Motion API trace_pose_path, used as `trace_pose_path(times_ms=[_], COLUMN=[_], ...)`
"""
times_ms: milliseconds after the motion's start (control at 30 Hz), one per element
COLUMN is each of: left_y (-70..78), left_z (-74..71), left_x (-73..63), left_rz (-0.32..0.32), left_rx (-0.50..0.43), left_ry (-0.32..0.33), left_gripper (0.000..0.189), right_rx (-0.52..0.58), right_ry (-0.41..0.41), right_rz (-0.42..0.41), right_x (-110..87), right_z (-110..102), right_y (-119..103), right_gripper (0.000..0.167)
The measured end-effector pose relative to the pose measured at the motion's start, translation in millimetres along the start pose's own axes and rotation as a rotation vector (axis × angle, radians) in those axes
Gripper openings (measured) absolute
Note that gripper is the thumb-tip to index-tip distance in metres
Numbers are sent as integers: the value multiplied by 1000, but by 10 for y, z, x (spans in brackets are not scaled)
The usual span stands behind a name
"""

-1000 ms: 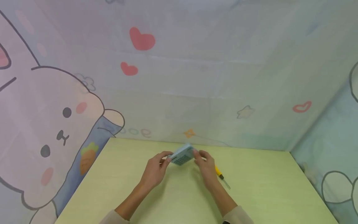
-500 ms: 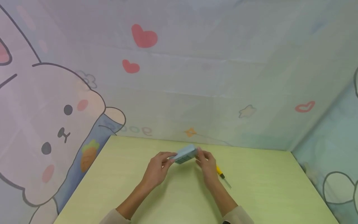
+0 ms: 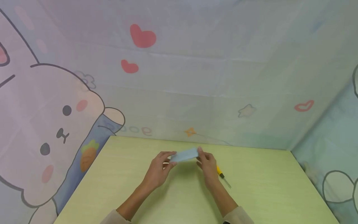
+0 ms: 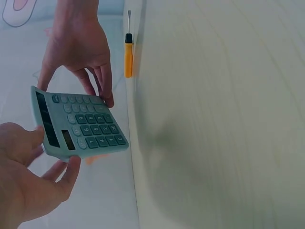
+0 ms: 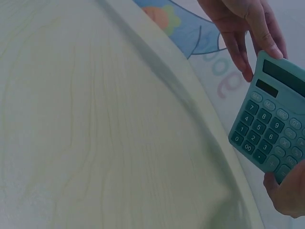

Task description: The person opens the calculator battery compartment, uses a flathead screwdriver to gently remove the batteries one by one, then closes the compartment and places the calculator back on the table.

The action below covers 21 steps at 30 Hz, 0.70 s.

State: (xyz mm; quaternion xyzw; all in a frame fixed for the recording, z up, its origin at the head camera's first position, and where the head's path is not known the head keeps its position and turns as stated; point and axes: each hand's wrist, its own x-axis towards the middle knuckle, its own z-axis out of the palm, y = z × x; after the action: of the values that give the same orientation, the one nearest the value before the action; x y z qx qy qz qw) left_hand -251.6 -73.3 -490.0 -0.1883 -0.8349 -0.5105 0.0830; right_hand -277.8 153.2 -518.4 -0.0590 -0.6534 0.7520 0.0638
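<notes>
A pale blue-green calculator (image 3: 184,155) is held in the air above the table between both hands. Only a plain pale surface of it faces the head view. Its dark number keys (image 4: 97,130) and display (image 4: 68,140) show in the left wrist view. My left hand (image 3: 156,170) pinches one end of it between thumb and fingers. At the opposite end, my right hand (image 3: 207,165) grips the edge, with the thumb against it in the right wrist view. A screwdriver (image 3: 220,171) with a yellow handle lies on the table just right of my right hand.
The pale yellow-green table (image 3: 265,186) runs back to a fabric backdrop (image 3: 195,77) with hearts. A large cartoon rabbit (image 3: 56,124) is printed at the left. The backdrop continues along the right side of the table.
The calculator has tilted, so its keys have turned out of the head view and a plain pale surface shows. Both hands keep hold of it and have barely shifted.
</notes>
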Motion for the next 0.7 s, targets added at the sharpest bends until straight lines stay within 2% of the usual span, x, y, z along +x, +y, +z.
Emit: trace_pose_path(times_ms=[133, 200, 300, 533, 700], left_y=[-14, -17, -12, -10, -7], left_z=[-1, -3, -9, -13, -9], left_x=[5, 16, 24, 18, 18], left_rz=[-91, -116, -137, -153, -184], left_rx=[-66, -92, -129, -135, -249], left_ry=[28, 46, 55, 52, 46], left_gripper=[51, 53, 54, 50, 51], right_rx=[5, 9, 12, 40, 69], right_ry=[4, 1, -7, -12, -46], right_rz=[-11, -17, -30, -43, -64], right_x=[9, 14, 19, 20, 21], right_z=[-12, -19, -30, -40, -44], right_y=[3, 6, 18, 22, 19], right_gripper=[74, 72, 71, 66, 61])
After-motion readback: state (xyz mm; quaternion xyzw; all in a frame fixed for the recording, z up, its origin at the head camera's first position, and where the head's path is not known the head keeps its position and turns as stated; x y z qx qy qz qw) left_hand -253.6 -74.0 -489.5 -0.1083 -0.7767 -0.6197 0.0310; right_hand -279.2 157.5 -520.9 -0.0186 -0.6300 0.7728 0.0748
